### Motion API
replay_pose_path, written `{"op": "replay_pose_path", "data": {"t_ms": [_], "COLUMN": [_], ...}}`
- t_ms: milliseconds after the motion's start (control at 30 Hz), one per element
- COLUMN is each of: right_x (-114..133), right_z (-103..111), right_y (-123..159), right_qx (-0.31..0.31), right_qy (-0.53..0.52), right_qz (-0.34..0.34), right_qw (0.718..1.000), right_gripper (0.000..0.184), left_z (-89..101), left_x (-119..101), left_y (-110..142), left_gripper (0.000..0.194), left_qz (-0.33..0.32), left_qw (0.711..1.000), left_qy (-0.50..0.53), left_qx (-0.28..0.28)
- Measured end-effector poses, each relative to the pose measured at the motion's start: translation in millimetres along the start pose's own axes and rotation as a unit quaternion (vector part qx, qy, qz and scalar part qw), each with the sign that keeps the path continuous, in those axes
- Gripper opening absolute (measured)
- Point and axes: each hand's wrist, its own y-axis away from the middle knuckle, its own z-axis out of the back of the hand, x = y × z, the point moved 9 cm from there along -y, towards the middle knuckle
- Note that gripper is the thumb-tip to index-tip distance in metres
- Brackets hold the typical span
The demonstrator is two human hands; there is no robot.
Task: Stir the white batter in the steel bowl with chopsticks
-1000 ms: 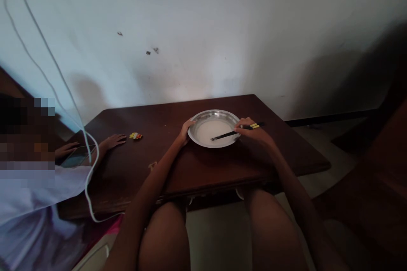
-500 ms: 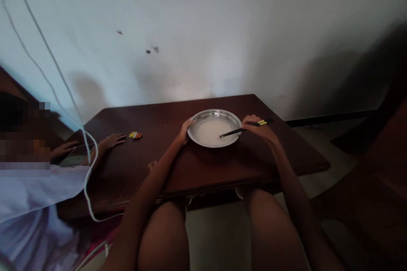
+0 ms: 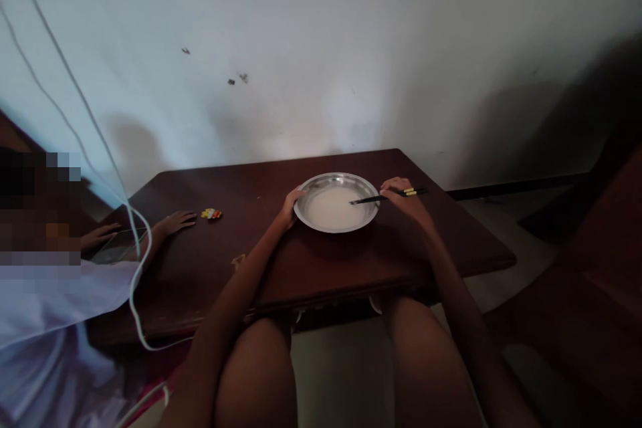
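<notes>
A round metal basin stands on the dark table, holding a whitish liquid or batter. My left hand grips the basin's left rim, thumb on the edge and fingers partly hidden behind it. With my right hand I hold black chopsticks that have yellow bands near their back ends. Their tips reach over the right rim to the whitish surface, near the basin's middle. The right hand is closed around them, just outside the rim.
The dark brown table stands against a pale wall. Left of me sits another person, arms on the table, near a small yellow-and-red object. A white cable hangs beside that person. My knees are under the front edge.
The chopsticks have swung to a flatter angle, their tips moving slightly away from me within the basin. My left hand still grips the rim. The whole view has shifted slightly.
</notes>
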Motion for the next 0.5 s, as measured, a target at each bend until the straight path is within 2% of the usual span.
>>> {"op": "replay_pose_path", "data": {"t_ms": [67, 167, 267, 367, 500], "right_x": [1, 11, 23, 27, 16], "right_z": [0, -15, -30, -37, -32], "right_y": [0, 5, 11, 13, 9], "right_qx": [0.03, 0.104, 0.136, 0.126, 0.068], "right_qy": [-0.035, -0.07, -0.064, -0.028, 0.025], "right_qz": [0.008, 0.03, 0.057, 0.064, 0.027], "right_qw": [0.999, 0.992, 0.987, 0.99, 0.997], "right_gripper": [0.019, 0.017, 0.014, 0.012, 0.011], "left_z": [-1.1, -3.3, -4.5, -3.7, -0.2], "left_x": [0, -1, -2, -1, 0], "left_y": [1, 2, 3, 2, -1], "left_gripper": [0.046, 0.049, 0.048, 0.045, 0.041], "left_qz": [0.006, 0.006, 0.003, 0.005, -0.005], "left_qw": [1.0, 1.0, 1.0, 1.0, 1.0], "left_qy": [0.0, 0.006, 0.006, 0.003, 0.002], "left_qx": [-0.002, 0.0, 0.004, 0.006, 0.004]}}
